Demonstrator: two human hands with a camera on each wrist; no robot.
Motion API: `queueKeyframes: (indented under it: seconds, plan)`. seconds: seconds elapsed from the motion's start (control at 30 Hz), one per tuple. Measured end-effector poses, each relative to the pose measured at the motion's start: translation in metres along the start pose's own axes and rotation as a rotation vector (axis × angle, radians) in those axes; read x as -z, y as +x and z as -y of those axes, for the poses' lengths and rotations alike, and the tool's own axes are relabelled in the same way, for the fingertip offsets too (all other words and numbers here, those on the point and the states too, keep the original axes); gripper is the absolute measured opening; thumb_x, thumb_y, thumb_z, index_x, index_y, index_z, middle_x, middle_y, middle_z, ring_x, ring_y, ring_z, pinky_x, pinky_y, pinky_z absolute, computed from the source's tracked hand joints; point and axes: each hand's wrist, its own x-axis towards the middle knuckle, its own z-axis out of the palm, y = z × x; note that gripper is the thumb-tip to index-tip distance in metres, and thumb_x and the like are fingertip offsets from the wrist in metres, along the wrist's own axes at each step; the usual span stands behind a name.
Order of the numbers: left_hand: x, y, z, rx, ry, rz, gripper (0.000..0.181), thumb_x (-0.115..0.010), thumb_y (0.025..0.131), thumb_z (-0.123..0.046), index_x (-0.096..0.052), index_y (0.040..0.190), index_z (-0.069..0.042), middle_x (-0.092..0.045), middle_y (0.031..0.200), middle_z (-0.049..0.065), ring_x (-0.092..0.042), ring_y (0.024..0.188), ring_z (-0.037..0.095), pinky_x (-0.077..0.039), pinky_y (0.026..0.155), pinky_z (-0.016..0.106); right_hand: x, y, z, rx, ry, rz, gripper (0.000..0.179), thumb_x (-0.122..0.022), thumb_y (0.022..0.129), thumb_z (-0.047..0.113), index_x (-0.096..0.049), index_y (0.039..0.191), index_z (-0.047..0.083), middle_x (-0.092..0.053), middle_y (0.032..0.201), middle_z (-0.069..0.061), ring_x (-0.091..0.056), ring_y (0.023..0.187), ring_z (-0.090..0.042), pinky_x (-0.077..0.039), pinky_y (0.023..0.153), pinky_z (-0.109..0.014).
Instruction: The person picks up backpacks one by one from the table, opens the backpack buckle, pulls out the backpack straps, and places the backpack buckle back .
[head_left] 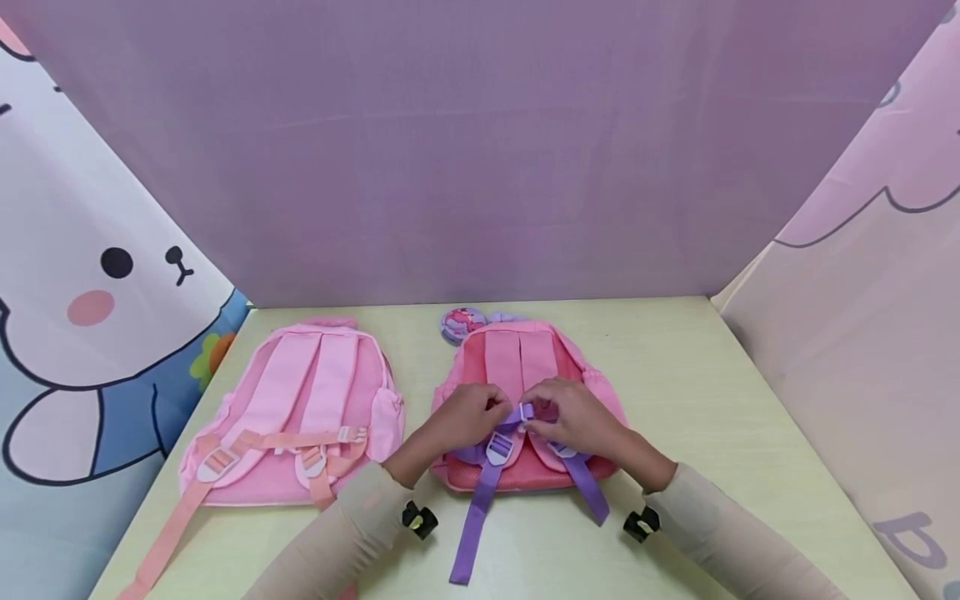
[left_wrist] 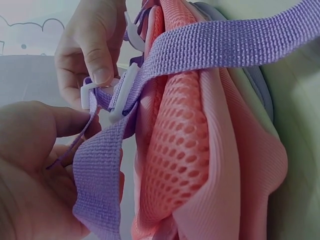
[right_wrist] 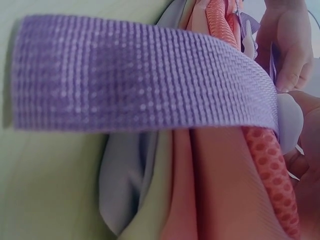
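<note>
A coral-pink backpack lies back side up on the table, its purple webbing straps toward the person. Over its middle, my left hand pinches the thin purple chest strap between thumb and fingers. Facing it, my right hand pinches the white plastic buckle on that strap, its thumb on top. A white adjuster joins one shoulder strap to a loose purple webbing tail. The second purple tail hangs on the right and crosses the right wrist view, where the buckle is hidden.
On the left lies a light-pink backpack with peach straps, one peach tail trailing to the table's front edge. A round purple charm sits behind the coral backpack. Purple and cartoon-printed panels enclose the pale table.
</note>
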Motion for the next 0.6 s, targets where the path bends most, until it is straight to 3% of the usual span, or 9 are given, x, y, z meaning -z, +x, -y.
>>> queueKeyframes:
  seconds: [0.6]
  plan:
    - [-0.0016, 0.0009, -0.0041, 0.013, -0.027, 0.005, 0.016, -0.058, 0.103, -0.020, -0.070, 0.097, -0.011, -0.058, 0.074, -0.004, -0.052, 0.064, 0.008, -0.042, 0.056, 0.021, -0.0003, -0.0005, 0.0004, 0.021, -0.013, -0.013, 0.026, -0.082, 0.086, 0.022, -0.073, 0.109, 0.015, -0.071, 0.096, 0.005, -0.059, 0.086, -0.010, -0.053, 0.076, -0.027]
